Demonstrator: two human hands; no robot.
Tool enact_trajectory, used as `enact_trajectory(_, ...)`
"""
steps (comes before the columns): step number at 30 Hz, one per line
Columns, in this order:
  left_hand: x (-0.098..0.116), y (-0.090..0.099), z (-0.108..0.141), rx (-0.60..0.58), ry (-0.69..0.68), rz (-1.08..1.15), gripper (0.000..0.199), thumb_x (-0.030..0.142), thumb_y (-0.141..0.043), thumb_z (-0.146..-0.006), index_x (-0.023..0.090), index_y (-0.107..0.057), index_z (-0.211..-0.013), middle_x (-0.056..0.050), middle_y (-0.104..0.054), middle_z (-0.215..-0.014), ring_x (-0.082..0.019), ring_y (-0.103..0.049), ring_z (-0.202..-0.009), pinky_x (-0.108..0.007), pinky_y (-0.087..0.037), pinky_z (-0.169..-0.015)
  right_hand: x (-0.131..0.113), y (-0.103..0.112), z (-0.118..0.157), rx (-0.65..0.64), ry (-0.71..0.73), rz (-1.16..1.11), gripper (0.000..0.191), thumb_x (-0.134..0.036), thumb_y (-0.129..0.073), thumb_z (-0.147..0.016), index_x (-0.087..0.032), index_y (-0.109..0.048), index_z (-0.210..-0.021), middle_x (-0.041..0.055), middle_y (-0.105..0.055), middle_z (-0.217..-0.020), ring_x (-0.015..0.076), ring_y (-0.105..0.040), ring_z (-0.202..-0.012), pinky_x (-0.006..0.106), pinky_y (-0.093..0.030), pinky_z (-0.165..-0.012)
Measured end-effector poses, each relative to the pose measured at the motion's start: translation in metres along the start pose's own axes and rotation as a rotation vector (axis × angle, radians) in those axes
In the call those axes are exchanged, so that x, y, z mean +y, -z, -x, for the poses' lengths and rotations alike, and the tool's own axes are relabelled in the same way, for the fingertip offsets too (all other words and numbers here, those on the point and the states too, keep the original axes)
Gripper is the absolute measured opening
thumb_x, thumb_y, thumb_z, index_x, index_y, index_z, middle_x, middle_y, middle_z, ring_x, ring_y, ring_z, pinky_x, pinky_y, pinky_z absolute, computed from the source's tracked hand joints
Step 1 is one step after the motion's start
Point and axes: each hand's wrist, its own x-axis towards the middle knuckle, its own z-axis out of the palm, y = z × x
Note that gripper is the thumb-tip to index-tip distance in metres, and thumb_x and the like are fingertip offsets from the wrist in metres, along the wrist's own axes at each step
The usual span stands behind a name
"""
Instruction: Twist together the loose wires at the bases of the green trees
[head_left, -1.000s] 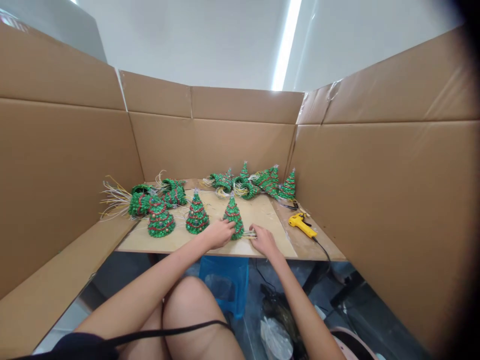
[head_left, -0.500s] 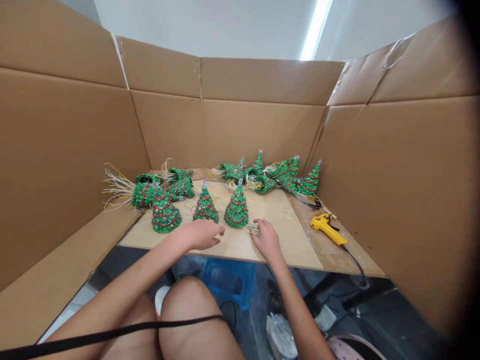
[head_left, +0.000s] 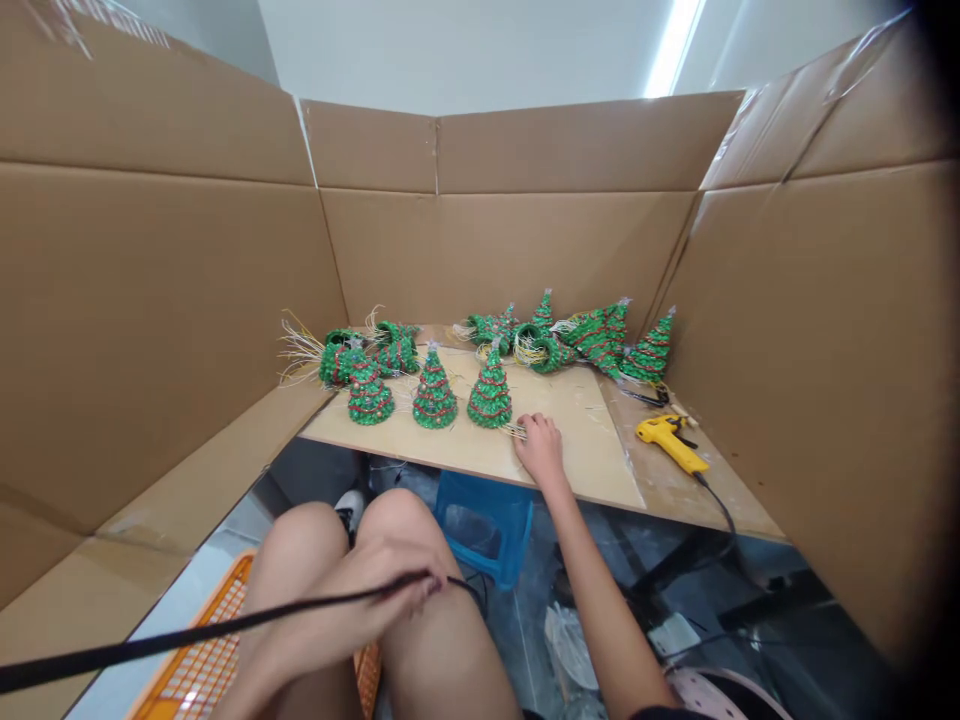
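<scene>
My left hand (head_left: 405,580) is closed round a black cord (head_left: 300,607) above my knee. On the board, my right hand (head_left: 540,447) rests with bent fingers at the pale wires (head_left: 514,430) that stick out from the base of a green tree (head_left: 490,392) with red garland. Two more small trees stand upright to its left, a middle one (head_left: 434,393) and a left one (head_left: 370,392). Whether my right fingers pinch the wires is hard to make out, but they touch them.
Behind lie and stand several more trees (head_left: 600,340), some with loose wires. A yellow glue gun (head_left: 673,443) lies at the right. Cardboard walls (head_left: 570,245) enclose the table. Below are a blue stool (head_left: 487,520) and an orange basket (head_left: 196,650).
My left hand has left the middle tree and come down to my lap, onto the black cord. My right hand stays by the wires. The view has shifted, so the trees appear farther right.
</scene>
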Motion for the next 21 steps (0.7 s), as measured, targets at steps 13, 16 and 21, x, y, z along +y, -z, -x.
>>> enact_trajectory(13,-0.044,0.061,0.01,1.197,-0.066,0.23,0.034,0.046,-0.04,-0.092,0.017,-0.055,-0.083,-0.003,-0.066,-0.077,-0.016,-0.065,-0.075,-0.027,-0.054,-0.069,-0.001,0.001,-0.003,0.01,-0.003,-0.014,0.019,-0.022,-0.047,-0.086,-0.017,-0.06,-0.1,0.0111,-0.057,-0.103,0.0242,-0.047,-0.098,0.032,-0.033,-0.078)
enact_trajectory(16,-0.05,0.071,0.025,1.401,-0.083,0.15,0.032,0.044,-0.042,-0.092,0.017,-0.054,-0.082,-0.003,-0.065,-0.075,-0.016,-0.067,-0.074,-0.029,-0.055,-0.07,-0.001,0.001,-0.003,0.011,0.002,-0.008,0.019,-0.023,-0.047,-0.087,-0.017,-0.06,-0.099,0.0108,-0.058,-0.102,0.0239,-0.047,-0.097,0.032,-0.033,-0.078)
enact_trajectory(21,-0.055,0.066,0.042,1.545,-0.105,0.024,0.023,0.04,-0.046,-0.089,0.019,-0.052,-0.095,-0.004,-0.061,-0.09,-0.021,-0.067,-0.093,-0.036,-0.056,-0.079,-0.001,0.001,-0.003,0.007,-0.001,0.004,0.019,-0.023,-0.048,-0.086,-0.018,-0.06,-0.1,0.0112,-0.057,-0.103,0.0242,-0.047,-0.098,0.032,-0.033,-0.078)
